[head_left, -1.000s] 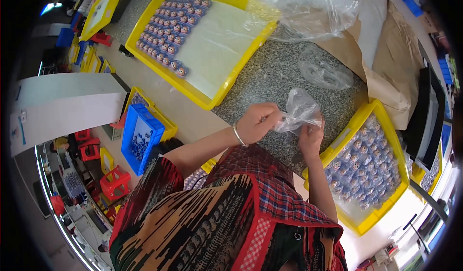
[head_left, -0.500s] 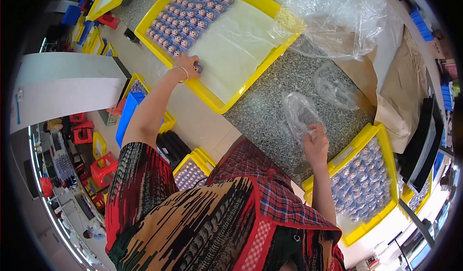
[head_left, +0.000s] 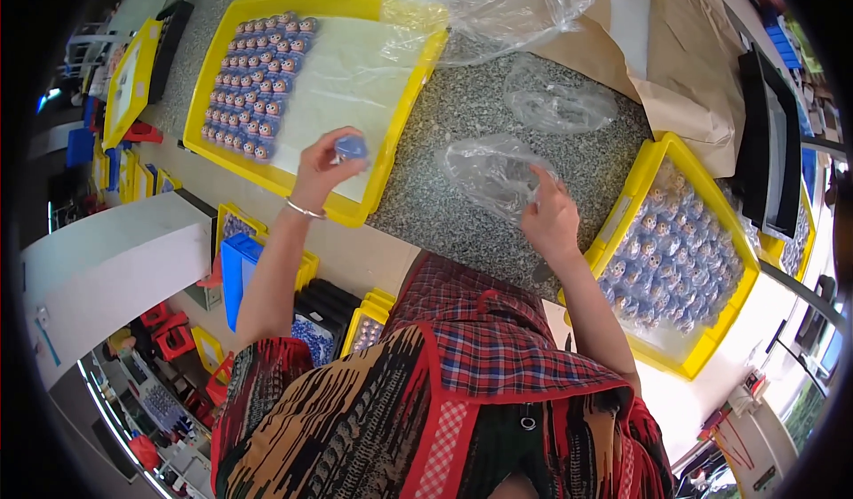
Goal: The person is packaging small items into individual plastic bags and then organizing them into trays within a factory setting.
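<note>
My left hand [head_left: 327, 172], with a bangle at the wrist, is over the near right part of a yellow tray [head_left: 384, 183]. Its fingers pinch a small blue figurine [head_left: 350, 148]. Rows of similar blue figurines with round faces [head_left: 259, 81] stand in the tray's left half, on a pale sheet [head_left: 342, 72]. On the speckled grey table, my right hand [head_left: 553, 219] has its fingers curled at the edge of a clear plastic bag [head_left: 484, 175], holding it. The bag lies crumpled and partly spread. Just beyond it is a second clear bag [head_left: 560, 103].
At the right, a yellow tray [head_left: 635, 201] holds many figurines wrapped in clear plastic. A large clear plastic sheet [head_left: 498, 1] and brown paper [head_left: 689, 72] lie at the back. A black tray [head_left: 769, 148] stands beyond them. Blue and yellow bins [head_left: 240, 263] sit lower left.
My left hand has drawn back from the figurine rows toward the bag, carrying one figurine. My right hand keeps hold of the bag, which has shifted. The whole view has turned.
</note>
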Demonstrator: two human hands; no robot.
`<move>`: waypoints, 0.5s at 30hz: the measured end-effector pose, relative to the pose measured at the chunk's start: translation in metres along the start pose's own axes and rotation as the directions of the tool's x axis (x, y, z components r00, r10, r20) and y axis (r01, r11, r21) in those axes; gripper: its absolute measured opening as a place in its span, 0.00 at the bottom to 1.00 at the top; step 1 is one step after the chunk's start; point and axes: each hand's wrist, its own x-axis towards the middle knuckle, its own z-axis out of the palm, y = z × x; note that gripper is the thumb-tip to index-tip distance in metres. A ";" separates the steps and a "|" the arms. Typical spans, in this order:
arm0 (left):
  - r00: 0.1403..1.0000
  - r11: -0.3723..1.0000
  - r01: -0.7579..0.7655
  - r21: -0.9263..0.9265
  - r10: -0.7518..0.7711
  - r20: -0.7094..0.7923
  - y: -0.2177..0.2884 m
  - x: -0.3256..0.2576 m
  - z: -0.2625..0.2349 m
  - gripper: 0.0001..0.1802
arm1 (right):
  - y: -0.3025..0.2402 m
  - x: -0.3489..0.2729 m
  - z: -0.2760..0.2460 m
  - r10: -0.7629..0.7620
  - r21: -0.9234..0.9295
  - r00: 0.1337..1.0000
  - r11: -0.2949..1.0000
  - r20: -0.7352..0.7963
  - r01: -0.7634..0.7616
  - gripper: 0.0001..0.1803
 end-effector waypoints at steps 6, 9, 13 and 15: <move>0.837 0.938 0.168 -0.303 0.026 0.547 0.041 -0.024 0.163 0.21 | -0.012 -0.009 0.000 -0.037 0.003 0.982 0.999 0.184 0.037 0.38; 0.932 0.973 0.009 0.231 -0.092 0.351 0.005 0.006 0.189 0.24 | -0.012 -0.015 0.003 -0.124 0.165 0.990 0.980 0.069 0.111 0.43; 0.958 0.693 0.002 0.721 -0.208 0.198 -0.023 0.029 0.206 0.26 | -0.005 -0.017 0.006 -0.088 0.086 0.990 0.993 0.107 0.079 0.45; 0.967 0.666 -0.032 0.746 -0.167 0.191 -0.040 0.030 0.212 0.25 | 0.002 -0.020 0.015 -0.131 0.169 0.989 0.979 0.072 0.117 0.45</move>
